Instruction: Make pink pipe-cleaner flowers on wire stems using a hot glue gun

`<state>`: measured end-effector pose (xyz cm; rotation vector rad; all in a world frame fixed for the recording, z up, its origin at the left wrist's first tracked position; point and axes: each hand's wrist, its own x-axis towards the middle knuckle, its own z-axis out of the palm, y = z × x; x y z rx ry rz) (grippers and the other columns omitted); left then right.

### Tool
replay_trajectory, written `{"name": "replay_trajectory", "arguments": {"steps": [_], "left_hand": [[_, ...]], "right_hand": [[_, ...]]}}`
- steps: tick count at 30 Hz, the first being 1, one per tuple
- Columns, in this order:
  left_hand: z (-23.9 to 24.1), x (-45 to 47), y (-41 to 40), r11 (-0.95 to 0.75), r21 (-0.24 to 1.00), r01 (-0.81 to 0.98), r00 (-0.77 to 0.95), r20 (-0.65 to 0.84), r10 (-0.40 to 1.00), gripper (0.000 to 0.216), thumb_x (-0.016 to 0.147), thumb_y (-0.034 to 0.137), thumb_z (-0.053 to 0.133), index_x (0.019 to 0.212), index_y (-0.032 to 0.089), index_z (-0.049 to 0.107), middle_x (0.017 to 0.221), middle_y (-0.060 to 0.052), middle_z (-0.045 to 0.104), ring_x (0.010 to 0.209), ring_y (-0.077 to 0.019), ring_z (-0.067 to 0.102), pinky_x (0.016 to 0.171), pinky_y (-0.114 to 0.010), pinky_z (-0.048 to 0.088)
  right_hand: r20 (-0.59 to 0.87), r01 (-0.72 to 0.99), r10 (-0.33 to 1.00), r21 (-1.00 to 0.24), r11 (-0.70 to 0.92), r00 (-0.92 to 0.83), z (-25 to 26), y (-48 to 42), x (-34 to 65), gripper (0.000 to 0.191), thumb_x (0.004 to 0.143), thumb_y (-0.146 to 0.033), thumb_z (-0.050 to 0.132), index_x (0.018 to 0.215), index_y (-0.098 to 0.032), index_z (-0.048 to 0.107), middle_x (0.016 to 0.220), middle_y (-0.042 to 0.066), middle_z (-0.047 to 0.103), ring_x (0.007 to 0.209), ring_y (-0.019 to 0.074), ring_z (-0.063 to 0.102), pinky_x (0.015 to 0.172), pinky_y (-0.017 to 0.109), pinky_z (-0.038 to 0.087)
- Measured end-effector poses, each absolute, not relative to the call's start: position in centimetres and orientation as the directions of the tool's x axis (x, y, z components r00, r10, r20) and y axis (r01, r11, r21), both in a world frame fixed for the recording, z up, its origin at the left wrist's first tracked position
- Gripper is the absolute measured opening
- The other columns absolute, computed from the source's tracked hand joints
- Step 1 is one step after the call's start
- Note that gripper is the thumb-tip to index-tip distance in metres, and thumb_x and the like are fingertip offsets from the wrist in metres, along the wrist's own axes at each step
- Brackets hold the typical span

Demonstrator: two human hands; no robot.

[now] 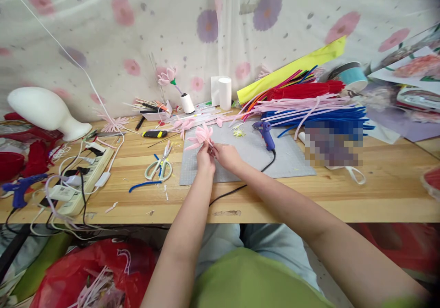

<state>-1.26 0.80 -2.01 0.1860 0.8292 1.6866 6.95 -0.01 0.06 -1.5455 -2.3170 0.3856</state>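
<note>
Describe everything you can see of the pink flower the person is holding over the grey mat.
The pink flower looks handmade from fuzzy pipe-cleaner loops forming long pointed petals that fan up and leftward. It is held just above the grey cutting mat, near its left edge. The left hand grips it from below; the right hand pinches its base from the right. Any stem is hidden by the fingers.

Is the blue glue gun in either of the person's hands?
No, the glue gun lies on the grey mat, while both hands hold the pink flower.
</note>
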Motion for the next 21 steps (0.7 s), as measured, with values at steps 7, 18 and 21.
{"name": "replay_trajectory", "arguments": {"steps": [7,18,21], "left_hand": [[-1.7,-1.4,0.0,0.038,0.709,-0.704,-0.135,-0.187,0.973,0.019,0.073,0.029,0.066,0.083,0.014,0.065,0.078,-0.002,0.066,0.055,-0.0051,0.054,0.047,-0.017,0.035],[0.1,-1.5,-0.4,-0.011,0.795,-0.607,0.016,0.027,1.000,0.038,0.064,0.049,0.070,0.084,0.017,0.066,0.084,-0.004,0.066,0.049,-0.0083,0.051,0.036,-0.022,0.038],[0.4,-1.9,0.0,-0.025,0.812,-0.583,0.022,0.047,0.999,0.040,0.056,0.050,0.075,0.077,0.016,0.065,0.078,-0.003,0.066,0.051,-0.0087,0.054,0.038,-0.021,0.040]], "right_hand": [[0.140,0.387,0.943,-0.886,0.256,-0.302,-2.1,1.5,7.9,0.021,0.087,-0.029,0.044,0.076,-0.017,0.058,0.071,0.005,0.066,0.065,0.0151,0.062,0.066,0.027,0.045],[0.007,-0.282,0.721,-0.923,-0.262,-0.693,-0.5,2.4,10.6,0.027,0.068,-0.039,0.071,0.078,-0.016,0.063,0.063,-0.003,0.057,0.050,0.0052,0.050,0.051,0.020,0.042],[0.004,-0.282,0.702,-0.917,-0.282,-0.712,-0.4,2.5,10.3,0.027,0.067,-0.040,0.071,0.077,-0.016,0.063,0.064,-0.002,0.058,0.052,0.0057,0.050,0.053,0.021,0.043]]}}
